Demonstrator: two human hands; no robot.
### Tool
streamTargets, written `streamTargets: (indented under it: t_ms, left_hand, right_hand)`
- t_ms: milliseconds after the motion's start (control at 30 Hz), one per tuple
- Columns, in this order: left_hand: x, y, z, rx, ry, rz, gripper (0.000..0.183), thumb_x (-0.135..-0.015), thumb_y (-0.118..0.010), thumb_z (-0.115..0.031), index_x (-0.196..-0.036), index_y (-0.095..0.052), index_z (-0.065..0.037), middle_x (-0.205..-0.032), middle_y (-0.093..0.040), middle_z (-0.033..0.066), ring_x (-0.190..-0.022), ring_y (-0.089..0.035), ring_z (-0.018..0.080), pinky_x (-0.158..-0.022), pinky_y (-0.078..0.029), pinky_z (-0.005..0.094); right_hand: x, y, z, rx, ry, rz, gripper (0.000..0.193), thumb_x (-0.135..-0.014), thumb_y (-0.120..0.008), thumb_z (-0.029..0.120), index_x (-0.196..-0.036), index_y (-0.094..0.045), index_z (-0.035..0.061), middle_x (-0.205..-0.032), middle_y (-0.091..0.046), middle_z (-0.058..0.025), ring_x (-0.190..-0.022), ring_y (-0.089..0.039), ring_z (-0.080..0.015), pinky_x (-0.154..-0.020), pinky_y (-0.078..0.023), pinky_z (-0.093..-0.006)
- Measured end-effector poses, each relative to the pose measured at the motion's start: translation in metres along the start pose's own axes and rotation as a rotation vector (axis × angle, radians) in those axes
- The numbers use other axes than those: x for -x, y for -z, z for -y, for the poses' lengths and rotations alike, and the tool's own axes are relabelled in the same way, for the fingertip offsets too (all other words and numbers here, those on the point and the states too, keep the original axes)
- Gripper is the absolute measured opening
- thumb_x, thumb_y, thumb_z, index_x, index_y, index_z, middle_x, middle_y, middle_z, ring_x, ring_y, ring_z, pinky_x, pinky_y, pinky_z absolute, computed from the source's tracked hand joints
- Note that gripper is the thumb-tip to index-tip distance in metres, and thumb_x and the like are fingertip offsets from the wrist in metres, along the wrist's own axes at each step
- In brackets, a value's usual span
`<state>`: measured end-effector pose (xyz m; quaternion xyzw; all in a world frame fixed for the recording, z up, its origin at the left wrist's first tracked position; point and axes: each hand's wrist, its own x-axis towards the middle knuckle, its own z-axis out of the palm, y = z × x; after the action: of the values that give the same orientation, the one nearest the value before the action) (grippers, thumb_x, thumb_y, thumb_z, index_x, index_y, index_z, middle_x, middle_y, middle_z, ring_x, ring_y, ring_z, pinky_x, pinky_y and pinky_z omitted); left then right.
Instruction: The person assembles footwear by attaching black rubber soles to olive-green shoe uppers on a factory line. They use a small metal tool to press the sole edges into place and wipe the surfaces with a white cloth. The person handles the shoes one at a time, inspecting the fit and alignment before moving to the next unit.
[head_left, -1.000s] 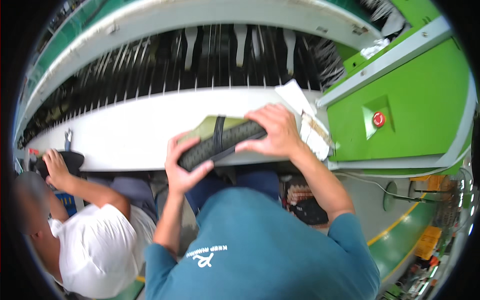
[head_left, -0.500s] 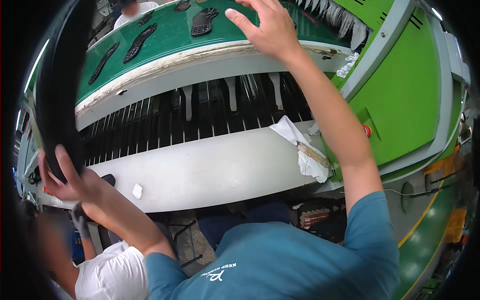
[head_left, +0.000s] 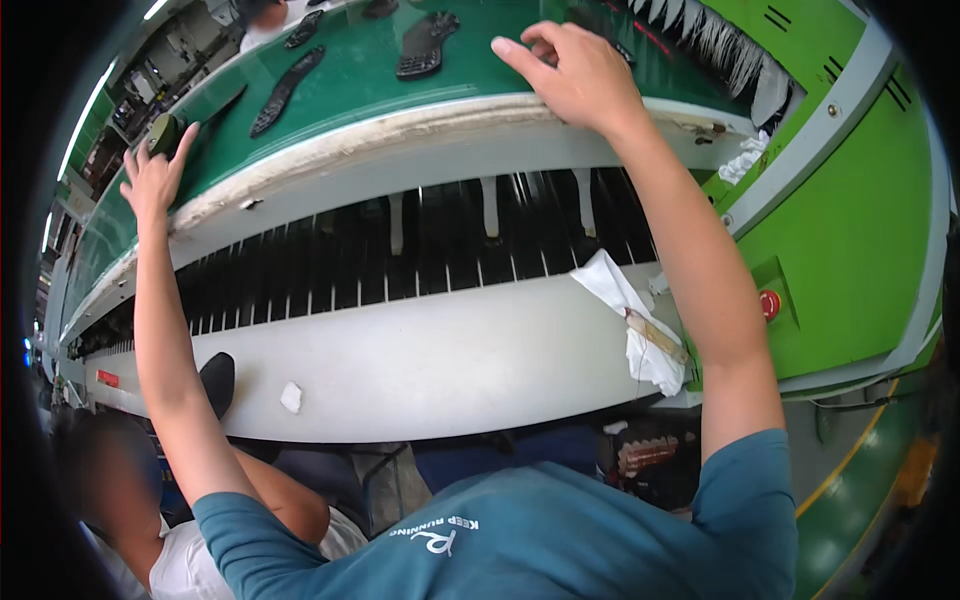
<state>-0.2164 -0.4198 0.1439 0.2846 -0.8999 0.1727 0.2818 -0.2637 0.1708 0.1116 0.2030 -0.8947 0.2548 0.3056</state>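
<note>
My left hand (head_left: 155, 182) is over the left end of the green conveyor belt (head_left: 350, 70), fingers spread. Its fingertips are beside a dark, olive-toned rounded piece (head_left: 166, 133), perhaps the end of a shoe part; whether they touch it I cannot tell. A thin dark pointed shape (head_left: 222, 103) extends to its right. Over the belt's right part hangs my right hand (head_left: 585, 80), thumb held apart from the half-bent fingers, nothing visible in it. Black shoe soles lie on the belt, including a long narrow one (head_left: 287, 92) and a wider treaded one (head_left: 428, 45).
Below the belt, metal rods run above a white ledge (head_left: 450, 350). It bears a white scrap (head_left: 291, 397), a dark rounded piece (head_left: 217, 383), and a white cloth (head_left: 645, 360) under a wooden-handled tool (head_left: 655, 335). Right stands a green machine (head_left: 860, 250) with a red button (head_left: 769, 305). A person sits lower left.
My left hand has moved up and forward from the lower left to the belt. The large black piece it held near the camera is no longer there. My right hand's fingers have bent.
</note>
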Motion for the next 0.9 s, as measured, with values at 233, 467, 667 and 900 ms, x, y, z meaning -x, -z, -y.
streamTargets:
  t_ms: [233, 467, 667, 900]
  left_hand:
    - [-0.006, -0.021, 0.015, -0.171, -0.233, -0.03, 0.07, -0.099, -0.061, -0.069, -0.12, -0.081, -0.005, -0.164, -0.053, 0.0067, -0.154, -0.045, 0.0329, -0.111, -0.045, 0.0686]
    - [0.001, -0.008, -0.014, -0.046, 0.013, 0.206, 0.091, -0.092, -0.056, -0.085, -0.134, -0.075, -0.006, -0.172, -0.037, 0.0173, -0.159, -0.032, 0.0411, -0.114, -0.033, 0.078]
    - [-0.017, -0.033, -0.015, 0.005, 0.053, 0.293, 0.098, -0.093, -0.056, -0.084, -0.149, -0.064, -0.005, -0.181, -0.019, 0.0054, -0.165, -0.015, 0.04, -0.114, -0.028, 0.0839]
    - [-0.036, -0.059, 0.001, -0.073, -0.071, 0.098, 0.061, -0.109, -0.05, -0.053, -0.144, -0.067, -0.007, -0.164, -0.049, 0.0099, -0.148, -0.05, 0.0328, -0.11, -0.038, 0.0799]
  right_hand:
    - [0.004, 0.014, 0.029, -0.076, -0.061, 0.043, 0.057, -0.094, -0.072, 0.058, -0.12, -0.076, 0.0073, -0.11, -0.078, -0.0138, -0.1, -0.075, -0.0303, -0.092, -0.058, -0.0424]
    - [0.003, -0.001, 0.017, 0.016, 0.048, 0.027, 0.052, -0.099, -0.065, 0.058, -0.101, -0.081, 0.0089, -0.096, -0.077, -0.0108, -0.098, -0.073, -0.032, -0.093, -0.056, -0.0465]
    - [0.011, 0.004, 0.017, -0.005, 0.037, 0.008, 0.046, -0.099, -0.065, 0.054, -0.099, -0.081, 0.0101, -0.095, -0.077, -0.0096, -0.094, -0.072, -0.0303, -0.098, -0.054, -0.0456]
    - [0.014, 0.006, 0.02, 0.006, 0.044, -0.017, 0.043, -0.099, -0.066, 0.051, -0.096, -0.081, 0.011, -0.091, -0.076, -0.0078, -0.092, -0.071, -0.0298, -0.098, -0.052, -0.0445]
